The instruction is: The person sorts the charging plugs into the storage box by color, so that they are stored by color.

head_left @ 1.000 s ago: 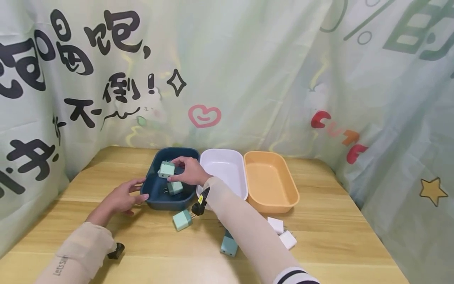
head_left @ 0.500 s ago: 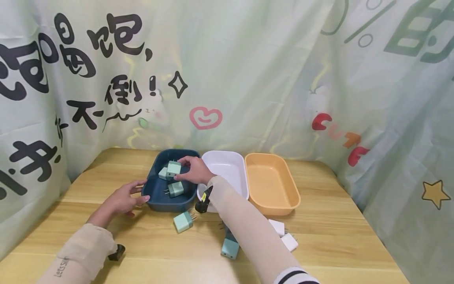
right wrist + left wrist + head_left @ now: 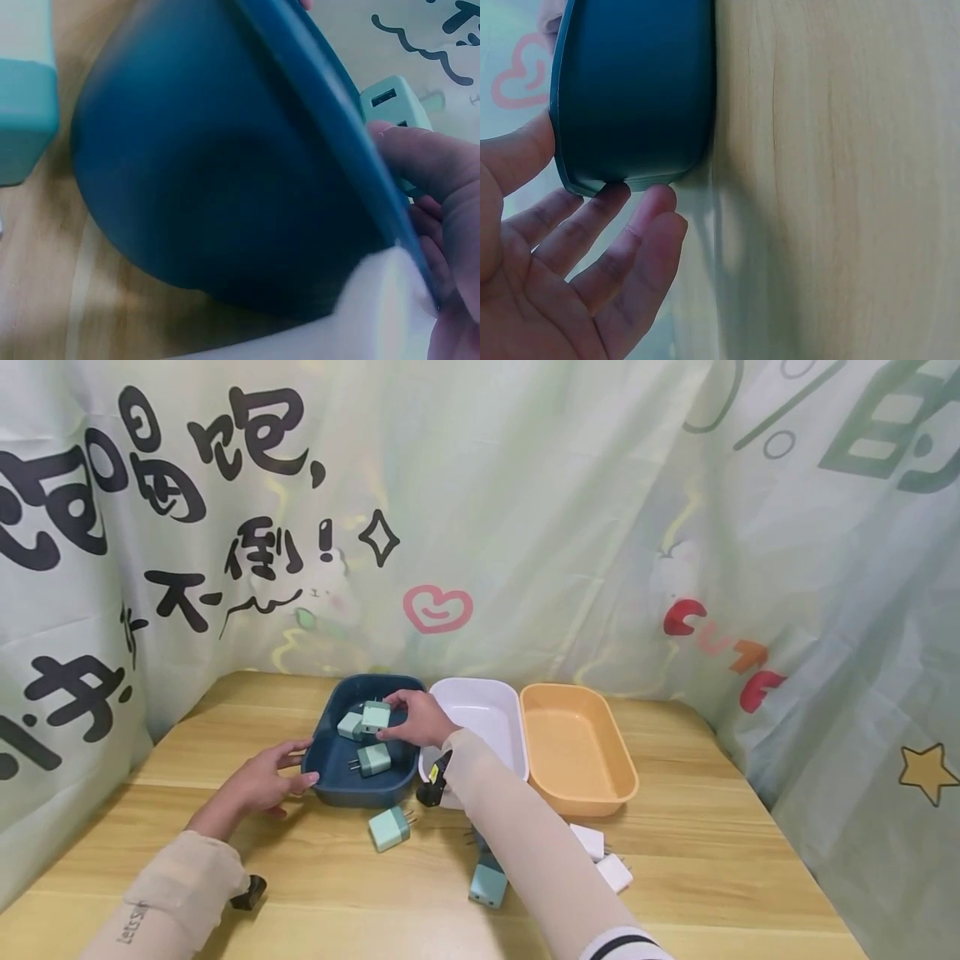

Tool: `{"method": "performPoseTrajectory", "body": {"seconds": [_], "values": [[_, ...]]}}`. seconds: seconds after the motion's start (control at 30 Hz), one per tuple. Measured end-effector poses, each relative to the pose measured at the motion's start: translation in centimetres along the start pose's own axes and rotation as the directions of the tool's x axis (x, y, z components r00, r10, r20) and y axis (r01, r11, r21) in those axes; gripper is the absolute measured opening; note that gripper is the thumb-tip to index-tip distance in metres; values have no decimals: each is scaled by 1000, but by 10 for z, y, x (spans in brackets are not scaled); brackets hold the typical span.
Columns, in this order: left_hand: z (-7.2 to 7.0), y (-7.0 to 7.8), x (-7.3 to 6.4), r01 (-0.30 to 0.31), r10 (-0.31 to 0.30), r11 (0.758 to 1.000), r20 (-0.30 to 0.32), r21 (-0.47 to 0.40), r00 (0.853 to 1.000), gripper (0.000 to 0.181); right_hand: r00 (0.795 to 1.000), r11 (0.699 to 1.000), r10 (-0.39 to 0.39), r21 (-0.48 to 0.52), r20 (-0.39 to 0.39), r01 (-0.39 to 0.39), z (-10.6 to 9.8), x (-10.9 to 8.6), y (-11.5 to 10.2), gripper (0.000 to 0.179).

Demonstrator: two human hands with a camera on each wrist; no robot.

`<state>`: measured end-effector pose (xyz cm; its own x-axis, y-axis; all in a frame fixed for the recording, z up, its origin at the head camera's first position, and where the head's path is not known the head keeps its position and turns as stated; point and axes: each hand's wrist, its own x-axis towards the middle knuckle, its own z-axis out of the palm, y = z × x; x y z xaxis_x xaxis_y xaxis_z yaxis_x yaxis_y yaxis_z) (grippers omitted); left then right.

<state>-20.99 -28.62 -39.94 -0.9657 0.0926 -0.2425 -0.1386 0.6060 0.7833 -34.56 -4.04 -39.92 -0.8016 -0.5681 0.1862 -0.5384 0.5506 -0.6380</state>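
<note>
My right hand [image 3: 420, 720] pinches a mint green wall charger [image 3: 376, 717] between thumb and fingers, inside the dark blue bin [image 3: 363, 795]. In the right wrist view, the USB slots of this charger [image 3: 395, 105] show beyond the bin's rim. Beside it in the bin lies a pale green charger [image 3: 350, 727], partly covered by the held one. Nearer the front of the bin, another green charger [image 3: 373, 760] lies with its prongs to the left. My left hand [image 3: 264, 778] holds the bin's left end, thumb at the rim and fingertips against the outer wall [image 3: 634, 112].
White [image 3: 480, 710] and orange [image 3: 577, 747] bins stand right of the blue one. In front lie a mint charger [image 3: 390, 829], a teal charger [image 3: 488, 885] partly under my right sleeve, and two white chargers [image 3: 587, 841] by the forearm. A printed curtain [image 3: 525, 527] hangs behind the table.
My right hand has moved a little to the right inside the blue bin with its charger, uncovering the pale green one behind. The left hand stays at the bin's left end.
</note>
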Motion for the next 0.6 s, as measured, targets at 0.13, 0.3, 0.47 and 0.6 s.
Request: {"method": "performPoseTrajectory", "body": {"seconds": [0.13,0.3,0.47,0.6], "values": [[0,1,0,4,-4,1000,1,4,1000,79,1000,1000,-10,9,0,10,0,0,1,55],[1,2,1,9,-9,1000,-3,0,1000,79,1000,999,3,50,8,-4,-3,-2,3,57],[1,2,1,5,-5,1000,-1,6,1000,78,1000,997,-8,81,15,7,-5,-6,3,59],[0,1,0,13,-13,1000,-4,9,1000,78,999,994,-29,103,16,27,-7,-10,0,60]]}}
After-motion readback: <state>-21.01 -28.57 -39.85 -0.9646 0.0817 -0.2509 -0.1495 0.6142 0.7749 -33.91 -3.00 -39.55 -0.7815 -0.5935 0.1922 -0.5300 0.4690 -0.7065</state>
